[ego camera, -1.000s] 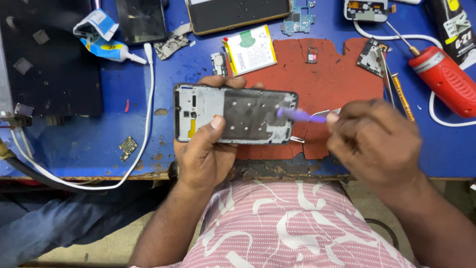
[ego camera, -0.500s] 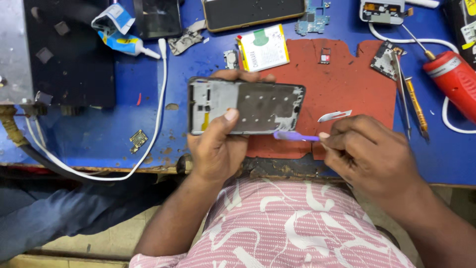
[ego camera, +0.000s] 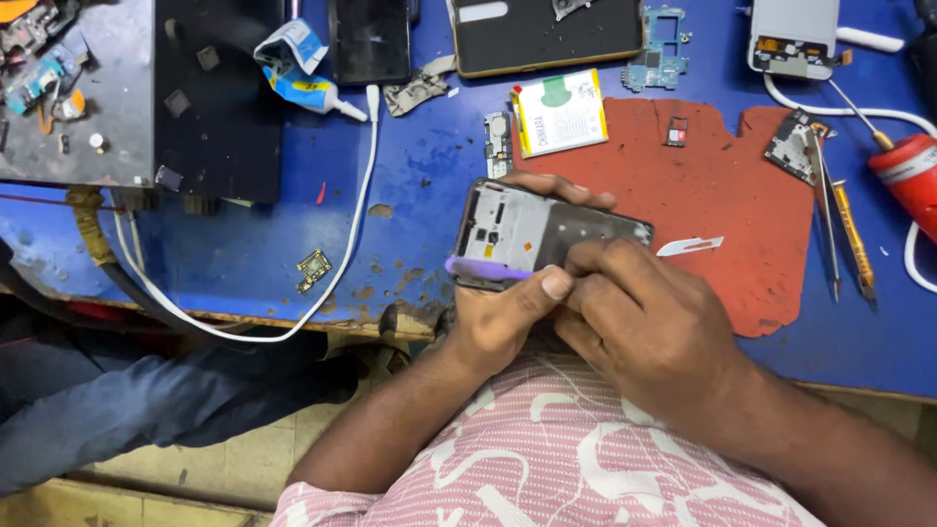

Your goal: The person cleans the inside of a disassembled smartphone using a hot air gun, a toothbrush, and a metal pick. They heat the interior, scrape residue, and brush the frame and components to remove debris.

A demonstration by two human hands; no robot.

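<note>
My left hand (ego camera: pixel 503 317) grips an opened phone frame (ego camera: pixel 527 232), its bare inner side facing up, held over the front edge of the blue bench. My right hand (ego camera: pixel 644 327) holds a purple pry tool (ego camera: pixel 483 270), whose tip lies along the frame's near lower-left edge. Both hands meet at the frame's near side and cover its right half. A small white plastic strip (ego camera: pixel 690 246) lies on the red mat (ego camera: pixel 742 205) just right of my hands.
A phone battery (ego camera: pixel 559 112) and small circuit boards (ego camera: pixel 667 37) lie behind the frame. Tweezers (ego camera: pixel 826 220), a yellow-handled tool (ego camera: pixel 852 239) and a red power tool (ego camera: pixel 906 176) are at the right. A glue tube (ego camera: pixel 310 90), a white cable (ego camera: pixel 322 283) and a black block (ego camera: pixel 220 98) sit at the left.
My right hand moved left, bringing the purple tool from the frame's right side to its near left edge. The frame now sits closer to me, tilted.
</note>
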